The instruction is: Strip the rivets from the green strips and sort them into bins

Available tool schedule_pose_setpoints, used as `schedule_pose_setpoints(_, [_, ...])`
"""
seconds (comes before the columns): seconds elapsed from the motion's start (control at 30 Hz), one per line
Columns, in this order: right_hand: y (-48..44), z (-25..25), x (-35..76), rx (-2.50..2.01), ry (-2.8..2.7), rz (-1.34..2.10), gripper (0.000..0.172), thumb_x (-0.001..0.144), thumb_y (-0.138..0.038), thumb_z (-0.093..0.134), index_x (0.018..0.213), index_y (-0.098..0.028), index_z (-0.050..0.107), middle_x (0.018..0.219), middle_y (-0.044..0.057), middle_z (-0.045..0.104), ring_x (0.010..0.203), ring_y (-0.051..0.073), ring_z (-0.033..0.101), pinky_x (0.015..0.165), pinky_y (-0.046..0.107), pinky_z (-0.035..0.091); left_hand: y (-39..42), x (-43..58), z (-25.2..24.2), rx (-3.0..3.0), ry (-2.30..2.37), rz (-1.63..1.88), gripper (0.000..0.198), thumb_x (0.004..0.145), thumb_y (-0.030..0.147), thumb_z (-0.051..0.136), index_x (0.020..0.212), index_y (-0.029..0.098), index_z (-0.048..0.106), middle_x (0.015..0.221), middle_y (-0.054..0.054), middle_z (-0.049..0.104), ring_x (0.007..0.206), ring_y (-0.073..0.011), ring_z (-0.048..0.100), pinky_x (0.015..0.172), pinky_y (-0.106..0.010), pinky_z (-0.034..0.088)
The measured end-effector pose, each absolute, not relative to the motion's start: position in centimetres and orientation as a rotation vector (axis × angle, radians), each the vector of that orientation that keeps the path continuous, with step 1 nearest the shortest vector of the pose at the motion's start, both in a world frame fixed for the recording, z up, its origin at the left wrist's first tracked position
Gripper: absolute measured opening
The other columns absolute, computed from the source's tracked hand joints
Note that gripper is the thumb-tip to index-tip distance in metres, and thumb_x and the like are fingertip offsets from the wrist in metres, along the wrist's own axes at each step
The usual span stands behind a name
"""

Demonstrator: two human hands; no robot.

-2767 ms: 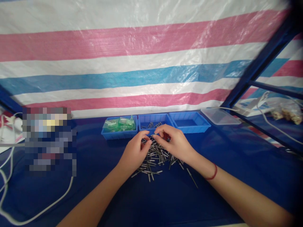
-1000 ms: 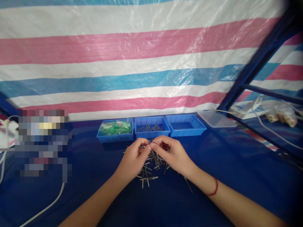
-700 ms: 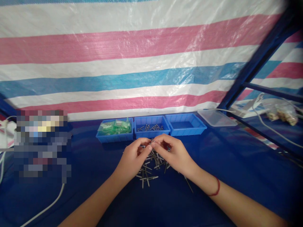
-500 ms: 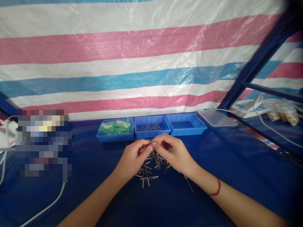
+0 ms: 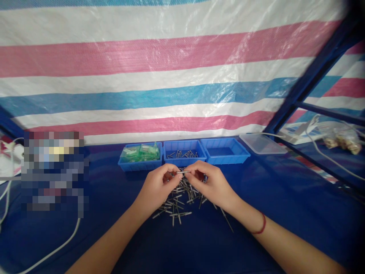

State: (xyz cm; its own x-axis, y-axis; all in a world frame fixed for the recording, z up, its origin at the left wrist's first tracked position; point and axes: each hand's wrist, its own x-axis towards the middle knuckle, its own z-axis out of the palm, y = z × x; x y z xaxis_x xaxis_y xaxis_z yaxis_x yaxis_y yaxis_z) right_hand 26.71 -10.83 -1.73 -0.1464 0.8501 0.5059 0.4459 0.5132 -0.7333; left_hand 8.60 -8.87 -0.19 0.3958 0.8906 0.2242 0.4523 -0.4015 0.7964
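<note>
A thin metal blind rivet [image 5: 183, 172] lies level between my two hands, above a loose pile of rivets [image 5: 186, 191] on the dark blue table. My left hand [image 5: 155, 186] pinches one end between thumb and forefinger. At the other end, the thumb and fingers of my right hand [image 5: 210, 183] are closed on it too. Both hands partly cover the pile. Just behind them stands a blue bin [image 5: 185, 158] with several small metal pins or rivets in it.
Left of that bin, another blue bin [image 5: 140, 166] holds green plastic packets. A third blue bin [image 5: 228, 159] stands to its right, beside a clear plastic lid [image 5: 264, 144]. A white cable [image 5: 61, 248] runs along the left, below a blurred-out area. A striped sheet [image 5: 159, 87] hangs behind.
My fingertips have drawn slightly apart, so the rivet between them shows more plainly and lies more level. My left hand has shifted a little to the left.
</note>
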Motion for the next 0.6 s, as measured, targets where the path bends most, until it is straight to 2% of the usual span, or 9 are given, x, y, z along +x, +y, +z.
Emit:
schedule_pose_setpoints(0.37, [-10.7, -1.8, 26.9, -0.994, -1.962, 0.404, 0.017, 0.089, -0.021, 0.051, 0.090, -0.020, 0.068, 0.074, 0.003, 0.059, 0.066, 0.014, 0.054, 0.060, 0.026, 0.045, -9.0, 8.5, -0.1, 2.096, 1.192, 0.862, 0.018, 0.087, 0.036, 0.053, 0.088, 0.019, 0.060, 0.075, 0.001, 0.063, 0.062, -0.0116, 0.054, 0.059, -0.022, 0.041])
schedule_pose_setpoints(0.5, [-9.7, -1.1, 27.0, -1.096, -1.938, 0.252, 0.018, 0.089, -0.021, 0.049, 0.090, -0.018, 0.067, 0.075, 0.004, 0.061, 0.069, 0.016, 0.057, 0.065, 0.028, 0.045, -8.7, 8.2, -0.2, 2.277, 1.279, 0.743, 0.022, 0.088, 0.040, 0.050, 0.094, 0.021, 0.061, 0.084, -0.001, 0.066, 0.067, -0.0148, 0.058, 0.063, -0.025, 0.041])
schedule_pose_setpoints(0.6, [-8.1, -0.5, 27.0, -1.222, -1.927, 0.105, 0.017, 0.089, -0.021, 0.049, 0.088, -0.017, 0.066, 0.076, 0.004, 0.063, 0.070, 0.016, 0.058, 0.065, 0.028, 0.044, -8.7, 8.0, -0.3, 2.445, 1.310, 0.608, 0.022, 0.090, 0.038, 0.047, 0.090, 0.021, 0.061, 0.084, -0.002, 0.066, 0.074, -0.0174, 0.061, 0.065, -0.026, 0.040])
